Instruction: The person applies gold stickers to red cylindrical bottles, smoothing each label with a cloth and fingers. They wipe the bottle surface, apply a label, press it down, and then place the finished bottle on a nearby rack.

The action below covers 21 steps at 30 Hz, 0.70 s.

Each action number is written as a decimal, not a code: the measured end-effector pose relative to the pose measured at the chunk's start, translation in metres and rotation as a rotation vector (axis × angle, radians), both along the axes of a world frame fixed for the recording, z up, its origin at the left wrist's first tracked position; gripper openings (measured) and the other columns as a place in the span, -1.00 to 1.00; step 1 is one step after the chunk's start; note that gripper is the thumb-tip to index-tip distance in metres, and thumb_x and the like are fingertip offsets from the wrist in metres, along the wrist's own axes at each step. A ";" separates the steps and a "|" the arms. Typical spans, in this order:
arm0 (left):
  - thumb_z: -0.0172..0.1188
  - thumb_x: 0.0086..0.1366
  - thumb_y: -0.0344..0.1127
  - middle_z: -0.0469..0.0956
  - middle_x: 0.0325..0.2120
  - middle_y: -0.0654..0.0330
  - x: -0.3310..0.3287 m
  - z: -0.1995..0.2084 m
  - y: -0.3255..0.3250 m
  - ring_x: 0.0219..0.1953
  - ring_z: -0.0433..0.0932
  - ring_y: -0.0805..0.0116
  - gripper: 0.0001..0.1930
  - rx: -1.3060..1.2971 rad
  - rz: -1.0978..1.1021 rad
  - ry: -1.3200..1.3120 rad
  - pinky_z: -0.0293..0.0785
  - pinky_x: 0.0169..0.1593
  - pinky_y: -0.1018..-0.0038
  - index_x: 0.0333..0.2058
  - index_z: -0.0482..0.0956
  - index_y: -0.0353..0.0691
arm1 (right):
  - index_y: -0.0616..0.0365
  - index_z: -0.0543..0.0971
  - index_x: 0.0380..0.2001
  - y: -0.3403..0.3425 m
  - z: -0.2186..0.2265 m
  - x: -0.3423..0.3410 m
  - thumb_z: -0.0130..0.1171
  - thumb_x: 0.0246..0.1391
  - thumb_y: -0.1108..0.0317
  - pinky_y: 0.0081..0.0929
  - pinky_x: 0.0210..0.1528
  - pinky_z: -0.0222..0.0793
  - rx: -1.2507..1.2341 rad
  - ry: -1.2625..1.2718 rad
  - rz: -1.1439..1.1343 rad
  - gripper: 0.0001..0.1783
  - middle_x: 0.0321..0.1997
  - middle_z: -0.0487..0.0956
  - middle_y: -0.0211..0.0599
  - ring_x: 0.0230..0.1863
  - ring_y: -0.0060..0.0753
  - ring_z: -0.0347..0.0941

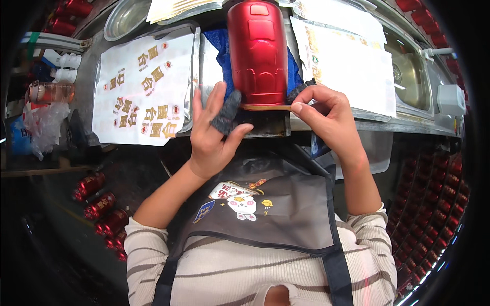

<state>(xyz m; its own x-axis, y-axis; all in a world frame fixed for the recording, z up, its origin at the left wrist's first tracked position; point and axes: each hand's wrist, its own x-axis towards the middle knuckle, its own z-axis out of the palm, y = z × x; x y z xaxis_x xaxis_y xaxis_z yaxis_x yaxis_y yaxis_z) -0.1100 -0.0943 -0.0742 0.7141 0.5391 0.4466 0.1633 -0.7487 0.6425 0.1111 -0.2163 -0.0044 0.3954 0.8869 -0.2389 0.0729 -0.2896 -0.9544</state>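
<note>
A glossy red metal bottle (258,56) with raised panels lies on a blue cloth (219,48) in front of me, its near end toward me. Along that near end runs a thin brown strip (268,107), and my right hand (326,115) pinches its right end between thumb and fingers. A dark knitted finger cover (301,90) sits on one right finger. My left hand (212,130) is at the bottle's left, fingers spread and holding nothing; a grey finger cover (228,113) is on one of its fingers.
Left of the bottle, a tray carries a white sheet with gold printed decals (145,92); more decal sheets (342,66) lie on the right. Beyond those is a metal sink (406,76). A metal bowl (127,20) stands at the far left. Many red bottles (429,199) stand at lower right.
</note>
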 end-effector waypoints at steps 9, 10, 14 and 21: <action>0.39 0.21 -0.25 0.32 0.32 -0.12 -0.003 -0.005 -0.002 0.35 0.30 -0.21 -0.68 0.153 -0.024 0.055 -0.21 0.36 -0.34 -0.17 0.66 -0.38 | 0.23 0.55 -0.41 -0.007 0.015 -0.005 0.22 0.16 0.46 -0.78 -0.45 0.08 0.044 0.016 -0.039 -0.90 -0.46 0.45 -0.64 -0.46 -0.89 0.22; 0.39 0.21 -0.25 0.31 0.33 -0.12 -0.003 -0.005 -0.001 0.35 0.30 -0.21 -0.68 0.164 -0.026 0.063 -0.21 0.36 -0.34 -0.16 0.66 -0.37 | 0.23 0.55 -0.41 -0.006 0.014 -0.007 0.22 0.16 0.45 -0.78 -0.45 0.08 0.083 -0.010 -0.037 -0.90 -0.46 0.45 -0.64 -0.47 -0.89 0.21; 0.40 0.21 -0.25 0.29 0.34 -0.10 -0.001 -0.002 -0.001 0.34 0.30 -0.24 -0.69 0.201 -0.028 0.081 -0.21 0.35 -0.35 -0.11 0.68 -0.28 | 0.27 0.58 -0.42 -0.004 0.007 -0.003 0.22 0.14 0.43 -0.78 -0.47 0.21 0.040 0.014 -0.078 -0.88 -0.44 0.53 -0.54 -0.50 -0.85 0.32; 0.43 0.11 -0.24 0.31 0.34 -0.06 0.011 0.020 0.007 0.30 0.33 -0.29 -0.65 0.337 -0.071 0.102 -0.14 0.31 -0.40 -0.08 0.73 -0.03 | 0.28 0.58 -0.42 -0.002 -0.004 0.001 0.22 0.14 0.43 -0.77 -0.44 0.23 0.000 -0.015 -0.069 -0.88 -0.43 0.54 -0.53 -0.48 -0.84 0.34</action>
<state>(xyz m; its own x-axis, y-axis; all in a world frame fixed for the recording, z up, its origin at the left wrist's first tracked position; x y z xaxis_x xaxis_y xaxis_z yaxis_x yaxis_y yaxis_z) -0.0989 -0.0872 -0.0546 0.7946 0.3213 0.5151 0.1542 -0.9275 0.3406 0.1119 -0.2182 -0.0087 0.4589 0.8576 -0.2325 0.0676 -0.2946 -0.9532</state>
